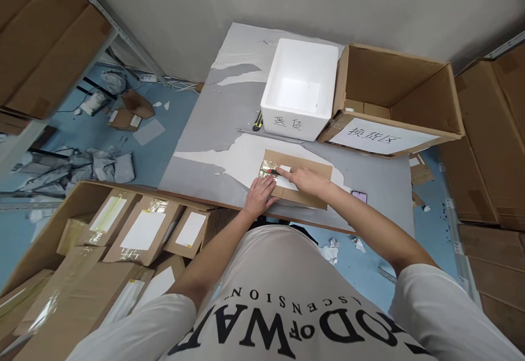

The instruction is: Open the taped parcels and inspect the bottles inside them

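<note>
– Status of both hands?
– Left hand (260, 194) is open, palm down, resting at the left end of the carton (305, 197). Right hand (305, 179) is closed on a small red-and-black tool (273, 172), index finger stretched out along it. Tool sits at the shiny tape (268, 164); can't tell if it's through.
– Carton position?
– Flat on the bench (197, 131), near edge, right in front of the person. White label (286, 182) on top, partly covered by the right hand.
– What else is up there?
– White foam box (315, 123) behind the carton, handwriting on its front. Yellow-and-black cutter (257, 121) just beside its left front corner. To its right, a large open cardboard box (426, 82) with a handwritten sheet (381, 135) and smaller boxes inside. Phone (360, 196) near the right forearm.
– Off the bench?
– Big bin box (76, 202) at near left, full of taped, labelled parcels (141, 208). Grey bags (112, 165) on the blue floor (164, 169).
</note>
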Motion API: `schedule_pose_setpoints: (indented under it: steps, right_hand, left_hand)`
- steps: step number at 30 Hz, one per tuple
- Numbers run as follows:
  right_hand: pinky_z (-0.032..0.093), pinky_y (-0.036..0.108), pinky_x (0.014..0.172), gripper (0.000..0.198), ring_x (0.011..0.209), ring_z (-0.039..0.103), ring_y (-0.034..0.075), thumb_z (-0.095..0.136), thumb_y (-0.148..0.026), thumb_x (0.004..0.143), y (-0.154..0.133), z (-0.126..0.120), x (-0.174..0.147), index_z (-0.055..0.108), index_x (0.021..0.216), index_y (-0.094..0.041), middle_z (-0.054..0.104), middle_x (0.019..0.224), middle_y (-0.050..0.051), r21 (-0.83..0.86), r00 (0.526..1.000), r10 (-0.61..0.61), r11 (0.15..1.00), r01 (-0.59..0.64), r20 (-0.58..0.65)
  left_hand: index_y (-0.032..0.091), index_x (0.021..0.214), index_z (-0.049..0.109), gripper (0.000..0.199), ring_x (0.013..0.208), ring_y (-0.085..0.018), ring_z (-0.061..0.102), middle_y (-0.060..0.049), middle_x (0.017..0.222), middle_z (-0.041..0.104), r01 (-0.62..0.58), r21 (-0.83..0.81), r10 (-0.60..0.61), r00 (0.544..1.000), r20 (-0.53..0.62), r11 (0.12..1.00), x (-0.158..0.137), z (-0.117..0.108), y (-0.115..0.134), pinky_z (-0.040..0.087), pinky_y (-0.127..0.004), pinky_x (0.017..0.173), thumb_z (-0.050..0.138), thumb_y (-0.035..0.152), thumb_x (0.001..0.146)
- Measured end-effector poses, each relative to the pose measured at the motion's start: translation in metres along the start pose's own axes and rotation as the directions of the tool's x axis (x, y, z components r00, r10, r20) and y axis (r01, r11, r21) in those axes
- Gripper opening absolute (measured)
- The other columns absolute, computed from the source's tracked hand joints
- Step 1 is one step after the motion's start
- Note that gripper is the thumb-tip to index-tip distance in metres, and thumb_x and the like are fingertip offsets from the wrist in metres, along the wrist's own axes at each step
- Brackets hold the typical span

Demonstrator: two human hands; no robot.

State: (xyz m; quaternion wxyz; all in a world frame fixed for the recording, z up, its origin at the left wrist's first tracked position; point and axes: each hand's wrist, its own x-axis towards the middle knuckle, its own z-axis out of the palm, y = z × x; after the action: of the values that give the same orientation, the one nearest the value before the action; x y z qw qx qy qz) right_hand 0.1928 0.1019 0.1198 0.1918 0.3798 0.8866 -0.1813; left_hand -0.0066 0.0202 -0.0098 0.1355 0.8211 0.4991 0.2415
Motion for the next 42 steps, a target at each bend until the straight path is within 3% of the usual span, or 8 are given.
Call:
schedule_pose_setpoints:
  steps: [8, 15, 19, 24, 29, 36, 42]
  right_hand:
    - [0.044, 0.031, 0.076, 0.068, 0.090, 0.066, 0.025, 0.032, -0.007, 0.089, 0.002, -0.005, -0.011, 0.017, 0.152, -0.029, 0.064, 0.107, 0.015, -0.041, 0.999, 0.020, 0.999, -0.019, 0.038]
    - [0.044, 0.031, 0.068, 0.064, 0.089, 0.066, 0.027, 0.038, -0.009, 0.088, 0.016, -0.005, -0.030, 0.029, 0.148, -0.031, 0.066, 0.103, 0.015, -0.095, 0.989, 0.110, 0.990, -0.100, 0.101]
    - [0.041, 0.031, 0.065, 0.067, 0.086, 0.066, 0.027, 0.040, -0.006, 0.085, 0.038, 0.000, -0.058, 0.035, 0.145, -0.034, 0.067, 0.101, 0.013, -0.080, 0.978, 0.167, 0.984, -0.158, 0.127]
    - [0.039, 0.030, 0.063, 0.070, 0.075, 0.064, 0.022, 0.048, -0.005, 0.078, 0.079, 0.023, -0.110, 0.044, 0.141, -0.035, 0.068, 0.094, 0.010, -0.019, 0.963, 0.253, 0.968, -0.252, 0.096]
    - [0.035, 0.029, 0.060, 0.071, 0.066, 0.061, 0.019, 0.043, -0.006, 0.078, 0.100, 0.041, -0.146, 0.041, 0.143, -0.034, 0.067, 0.091, 0.008, 0.021, 0.958, 0.275, 0.961, -0.277, 0.080]
    - [0.034, 0.026, 0.057, 0.079, 0.064, 0.058, 0.016, 0.036, -0.002, 0.079, 0.099, 0.046, -0.162, 0.027, 0.147, -0.041, 0.065, 0.093, 0.005, 0.018, 0.959, 0.270, 0.962, -0.273, 0.083]
    - [0.041, 0.025, 0.060, 0.076, 0.073, 0.063, 0.016, 0.036, -0.004, 0.081, 0.112, 0.067, -0.187, 0.028, 0.147, -0.041, 0.066, 0.102, 0.004, 0.085, 0.974, 0.220, 0.973, -0.214, -0.062]
  left_hand:
    - [0.021, 0.130, 0.055, 0.049, 0.130, -0.028, 0.047, -0.015, 0.132, 0.058, 0.015, -0.031, -0.015, 1.000, -0.009, 0.999, 0.001, 0.005, -0.004, 0.026, -0.048, 0.113, 0.057, 0.044, 0.087]
    - [0.022, 0.127, 0.057, 0.049, 0.129, -0.029, 0.049, -0.015, 0.131, 0.059, 0.029, -0.053, -0.029, 1.000, -0.005, 0.998, 0.003, 0.005, -0.005, 0.027, -0.049, 0.113, 0.058, 0.047, 0.085]
    - [0.022, 0.125, 0.059, 0.048, 0.128, -0.029, 0.050, -0.014, 0.130, 0.059, 0.049, -0.071, -0.050, 0.999, -0.012, 0.996, 0.004, 0.006, -0.006, 0.027, -0.048, 0.113, 0.059, 0.048, 0.084]
    - [0.021, 0.124, 0.059, 0.048, 0.129, -0.029, 0.049, -0.014, 0.130, 0.060, 0.050, -0.060, -0.051, 0.998, -0.022, 0.997, 0.004, 0.007, -0.005, 0.026, -0.047, 0.113, 0.058, 0.047, 0.085]
    - [0.022, 0.125, 0.059, 0.047, 0.129, -0.029, 0.049, -0.014, 0.130, 0.060, 0.056, -0.047, -0.057, 0.998, -0.019, 0.997, 0.003, 0.007, -0.004, 0.026, -0.047, 0.113, 0.058, 0.046, 0.085]
    - [0.021, 0.128, 0.056, 0.047, 0.128, -0.028, 0.050, -0.013, 0.130, 0.060, 0.018, 0.023, -0.017, 0.999, -0.027, 1.000, 0.001, 0.007, -0.003, 0.027, -0.047, 0.112, 0.056, 0.044, 0.087]
    - [0.020, 0.129, 0.054, 0.048, 0.129, -0.028, 0.049, -0.014, 0.130, 0.059, -0.008, 0.051, 0.010, 1.000, -0.026, 0.999, 0.003, 0.004, -0.002, 0.030, -0.049, 0.111, 0.055, 0.044, 0.087]
